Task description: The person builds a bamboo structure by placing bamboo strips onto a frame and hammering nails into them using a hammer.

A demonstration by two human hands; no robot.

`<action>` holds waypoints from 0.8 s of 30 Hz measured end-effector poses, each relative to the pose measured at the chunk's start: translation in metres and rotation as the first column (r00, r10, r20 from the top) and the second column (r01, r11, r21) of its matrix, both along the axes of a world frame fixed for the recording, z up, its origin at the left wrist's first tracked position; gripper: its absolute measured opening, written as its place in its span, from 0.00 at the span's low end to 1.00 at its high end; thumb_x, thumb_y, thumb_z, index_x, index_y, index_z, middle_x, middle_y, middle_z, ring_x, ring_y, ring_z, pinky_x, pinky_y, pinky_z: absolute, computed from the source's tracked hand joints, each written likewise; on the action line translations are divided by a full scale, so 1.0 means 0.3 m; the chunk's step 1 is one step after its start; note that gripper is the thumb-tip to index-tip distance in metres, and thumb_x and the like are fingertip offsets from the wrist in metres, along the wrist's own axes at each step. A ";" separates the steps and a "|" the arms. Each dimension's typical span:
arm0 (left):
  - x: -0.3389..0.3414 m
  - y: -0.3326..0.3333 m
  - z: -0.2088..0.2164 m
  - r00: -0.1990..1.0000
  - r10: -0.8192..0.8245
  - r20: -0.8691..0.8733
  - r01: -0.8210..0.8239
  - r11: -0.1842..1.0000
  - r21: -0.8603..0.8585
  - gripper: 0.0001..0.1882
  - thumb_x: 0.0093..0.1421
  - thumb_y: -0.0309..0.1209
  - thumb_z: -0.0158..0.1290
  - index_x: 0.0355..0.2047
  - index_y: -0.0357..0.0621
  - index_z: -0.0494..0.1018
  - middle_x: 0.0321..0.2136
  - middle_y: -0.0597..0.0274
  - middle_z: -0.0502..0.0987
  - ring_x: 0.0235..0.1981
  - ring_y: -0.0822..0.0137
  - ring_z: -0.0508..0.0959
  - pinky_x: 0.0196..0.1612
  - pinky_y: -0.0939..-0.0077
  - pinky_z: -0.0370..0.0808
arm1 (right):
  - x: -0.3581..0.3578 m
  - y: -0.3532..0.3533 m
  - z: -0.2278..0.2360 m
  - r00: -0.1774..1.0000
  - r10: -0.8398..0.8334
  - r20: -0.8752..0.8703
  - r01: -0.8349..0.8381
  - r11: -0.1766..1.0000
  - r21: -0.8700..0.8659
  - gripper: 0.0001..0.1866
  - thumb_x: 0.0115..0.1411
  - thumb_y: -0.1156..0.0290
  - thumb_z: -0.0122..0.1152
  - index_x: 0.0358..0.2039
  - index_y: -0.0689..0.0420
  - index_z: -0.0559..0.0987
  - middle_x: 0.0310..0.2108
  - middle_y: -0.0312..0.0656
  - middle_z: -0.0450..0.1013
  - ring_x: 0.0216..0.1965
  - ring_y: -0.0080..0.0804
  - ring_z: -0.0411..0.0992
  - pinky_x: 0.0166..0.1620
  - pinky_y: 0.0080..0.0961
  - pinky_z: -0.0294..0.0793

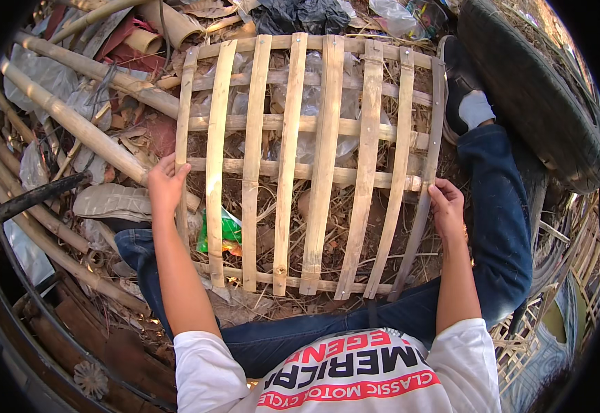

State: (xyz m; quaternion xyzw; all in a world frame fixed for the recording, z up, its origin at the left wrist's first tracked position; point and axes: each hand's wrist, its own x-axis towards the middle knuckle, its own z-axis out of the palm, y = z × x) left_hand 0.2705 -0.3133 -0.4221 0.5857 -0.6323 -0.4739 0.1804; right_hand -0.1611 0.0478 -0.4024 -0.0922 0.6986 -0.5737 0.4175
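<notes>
A lattice panel of split bamboo slats (326, 148) lies before me, spanning the space between my legs. Several long slats run away from me, crossed by several thinner ones, with small nail heads at some crossings. On the panel's left outer slat my left hand (167, 184) is closed, thumb on top near a crosspiece end. My right hand (446, 206) pinches the right outer slat, a greyer one, at about the same height. Parts of the fingers on both hands are hidden beneath the slats.
Thick bamboo poles (72, 124) lie at the left, beside a black metal frame (17, 230). An old tyre (530, 89) leans at the upper right. Plastic bags, a green wrapper (227, 230) and dry straw litter the soil. A black bag (296, 15) lies beyond the panel.
</notes>
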 end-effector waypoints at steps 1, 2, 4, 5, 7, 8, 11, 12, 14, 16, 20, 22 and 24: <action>0.000 -0.002 0.002 1.000 0.000 0.000 0.000 1.000 -0.001 0.20 0.56 0.18 0.58 0.49 0.25 0.70 0.41 0.48 0.79 0.42 0.66 0.80 0.46 0.77 0.76 | 0.001 -0.002 0.001 1.000 -0.004 0.001 0.004 1.000 -0.003 0.08 0.60 0.75 0.61 0.39 0.63 0.79 0.33 0.34 0.77 0.31 0.17 0.72 0.36 0.16 0.70; 0.000 -0.005 0.005 1.000 -0.002 0.011 0.002 1.000 0.007 0.20 0.56 0.18 0.58 0.49 0.25 0.71 0.40 0.48 0.80 0.41 0.66 0.80 0.45 0.77 0.76 | 0.002 -0.004 0.001 1.000 -0.009 0.002 0.009 1.000 -0.006 0.08 0.60 0.75 0.61 0.39 0.64 0.79 0.33 0.35 0.77 0.31 0.17 0.72 0.36 0.17 0.70; -0.003 -0.007 0.012 1.000 -0.004 0.023 0.004 1.000 0.015 0.20 0.55 0.18 0.58 0.49 0.25 0.71 0.40 0.48 0.80 0.41 0.67 0.80 0.45 0.77 0.76 | 0.005 -0.007 0.002 1.000 -0.015 0.007 0.016 1.000 -0.005 0.09 0.59 0.75 0.61 0.39 0.64 0.79 0.33 0.35 0.77 0.31 0.18 0.72 0.36 0.17 0.70; -0.008 -0.007 0.017 1.000 -0.003 0.027 0.002 1.000 0.026 0.20 0.55 0.18 0.59 0.49 0.25 0.71 0.40 0.48 0.80 0.41 0.66 0.80 0.45 0.77 0.76 | 0.007 -0.008 0.002 1.000 -0.023 0.013 0.023 1.000 -0.004 0.09 0.59 0.75 0.62 0.39 0.64 0.79 0.33 0.35 0.77 0.31 0.18 0.72 0.36 0.17 0.70; -0.011 -0.004 0.022 0.999 0.000 0.039 -0.001 0.999 0.035 0.20 0.55 0.18 0.59 0.49 0.25 0.71 0.40 0.48 0.80 0.41 0.66 0.80 0.45 0.77 0.76 | 0.003 -0.003 -0.001 1.000 -0.022 0.002 0.022 1.000 0.006 0.09 0.59 0.75 0.62 0.39 0.64 0.79 0.33 0.35 0.77 0.31 0.18 0.72 0.35 0.17 0.70; -0.011 -0.004 0.020 1.000 0.009 0.019 -0.009 0.999 0.038 0.21 0.55 0.18 0.59 0.49 0.24 0.71 0.41 0.47 0.79 0.41 0.66 0.80 0.45 0.77 0.76 | 0.001 0.000 -0.004 1.000 -0.021 -0.010 0.021 1.000 0.016 0.09 0.59 0.74 0.62 0.39 0.64 0.79 0.33 0.35 0.77 0.31 0.18 0.72 0.35 0.17 0.70; -0.008 -0.004 0.019 0.999 0.037 0.005 -0.037 0.999 0.039 0.22 0.54 0.17 0.60 0.49 0.23 0.70 0.41 0.46 0.79 0.42 0.65 0.80 0.46 0.76 0.77 | -0.003 0.002 -0.017 1.000 -0.027 -0.003 0.027 0.999 0.034 0.09 0.59 0.74 0.63 0.39 0.63 0.79 0.33 0.34 0.77 0.30 0.18 0.71 0.34 0.16 0.69; -0.007 -0.001 0.017 0.999 0.053 0.001 -0.053 0.998 0.045 0.23 0.53 0.17 0.60 0.49 0.22 0.69 0.42 0.45 0.79 0.42 0.65 0.80 0.46 0.76 0.77 | 0.000 -0.002 -0.015 0.999 -0.035 -0.008 0.035 0.999 0.027 0.09 0.58 0.73 0.63 0.39 0.63 0.79 0.32 0.33 0.76 0.29 0.16 0.70 0.33 0.15 0.68; -0.004 0.000 0.014 0.996 0.082 -0.046 -0.081 0.996 0.040 0.25 0.52 0.16 0.61 0.50 0.19 0.68 0.42 0.43 0.78 0.42 0.64 0.80 0.45 0.76 0.78 | -0.017 0.014 -0.038 1.000 -0.019 0.011 0.019 0.999 0.032 0.09 0.58 0.73 0.63 0.39 0.63 0.79 0.31 0.32 0.76 0.28 0.15 0.69 0.31 0.14 0.66; -0.008 0.000 0.002 0.994 0.078 -0.071 -0.076 0.997 0.032 0.25 0.51 0.16 0.61 0.49 0.20 0.68 0.41 0.43 0.79 0.41 0.63 0.80 0.45 0.75 0.77 | -0.010 0.011 -0.024 0.999 -0.035 -0.004 0.035 0.999 0.034 0.09 0.59 0.74 0.63 0.40 0.62 0.79 0.31 0.32 0.75 0.27 0.15 0.69 0.30 0.14 0.66; -0.011 -0.004 -0.018 0.995 0.056 -0.085 -0.056 0.998 0.008 0.24 0.51 0.17 0.62 0.49 0.23 0.70 0.40 0.45 0.80 0.41 0.64 0.81 0.44 0.75 0.77 | -0.018 0.024 -0.018 0.999 -0.039 -0.012 0.040 0.999 0.017 0.10 0.60 0.74 0.61 0.41 0.64 0.78 0.34 0.35 0.77 0.31 0.18 0.73 0.34 0.17 0.72; -0.009 -0.001 -0.015 0.996 0.059 -0.068 -0.059 0.998 0.008 0.25 0.51 0.17 0.62 0.49 0.23 0.69 0.40 0.45 0.80 0.41 0.64 0.81 0.44 0.75 0.77 | -0.015 0.017 -0.018 1.000 -0.017 0.002 0.017 1.000 0.011 0.10 0.60 0.74 0.61 0.41 0.64 0.78 0.34 0.36 0.77 0.32 0.19 0.74 0.36 0.18 0.74; 0.002 -0.004 -0.008 0.996 0.062 -0.061 -0.062 0.998 0.005 0.25 0.51 0.17 0.62 0.49 0.22 0.69 0.41 0.44 0.79 0.41 0.64 0.81 0.44 0.75 0.77 | -0.005 0.009 -0.016 0.999 -0.034 -0.001 0.034 0.999 0.015 0.10 0.60 0.74 0.61 0.41 0.64 0.78 0.34 0.35 0.76 0.31 0.18 0.73 0.34 0.16 0.72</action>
